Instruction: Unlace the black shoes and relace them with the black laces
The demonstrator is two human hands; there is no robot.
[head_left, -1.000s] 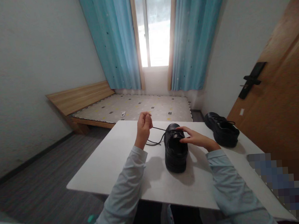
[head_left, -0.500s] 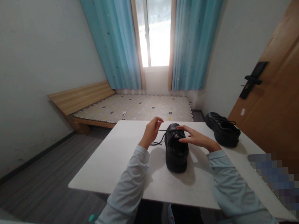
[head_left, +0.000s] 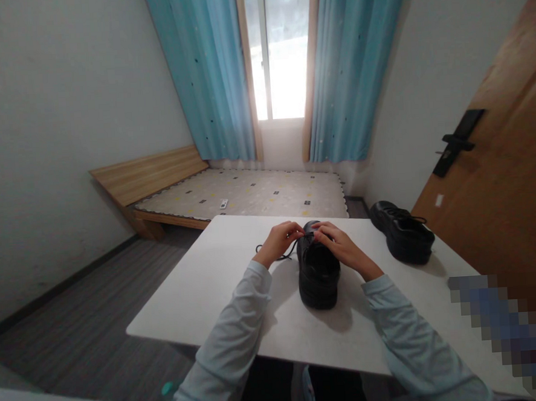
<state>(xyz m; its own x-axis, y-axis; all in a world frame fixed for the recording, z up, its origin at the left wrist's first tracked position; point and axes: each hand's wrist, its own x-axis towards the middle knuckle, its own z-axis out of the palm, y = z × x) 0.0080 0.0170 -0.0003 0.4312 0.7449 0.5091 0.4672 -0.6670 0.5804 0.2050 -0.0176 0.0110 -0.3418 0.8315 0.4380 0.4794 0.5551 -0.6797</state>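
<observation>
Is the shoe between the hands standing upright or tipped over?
Upright. The black shoe sits flat on its sole on the white table, opening facing up, with the left hand and right hand at its laces.

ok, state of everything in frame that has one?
near shoe: upright on table, lace loose
left hand: pinching lace
right hand: fingers on shoe's tongue area
far shoe: upright, untouched
curtains: drawn apart
door: open or shut, can't tell
</observation>
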